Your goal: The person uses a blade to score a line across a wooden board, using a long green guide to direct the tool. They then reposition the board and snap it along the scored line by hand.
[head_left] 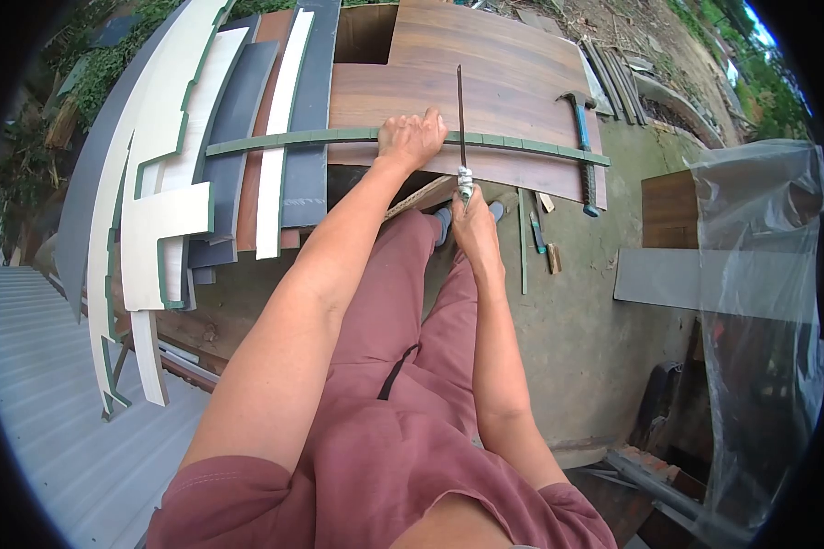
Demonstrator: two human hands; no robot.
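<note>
A long, narrow green strip (522, 144) with cross marks along it lies across the boards. My left hand (413, 137) presses down on it near its middle, fingers curled over it. In my right hand (471, 220) is a thin saw blade (460, 110) with a pale wrapped grip. The blade points away from me and crosses the strip just right of my left hand. Whether its teeth are cutting into the strip I cannot tell. Beneath the strip is a wood-grain panel (485, 73).
A claw hammer (583, 137) lies at the panel's right end, its handle by the strip's end. White cut boards (169, 220) and grey boards (307, 110) are stacked left. Tools and offcuts (538, 233) lie on the concrete floor (577, 339). Plastic sheeting (760, 274) hangs right.
</note>
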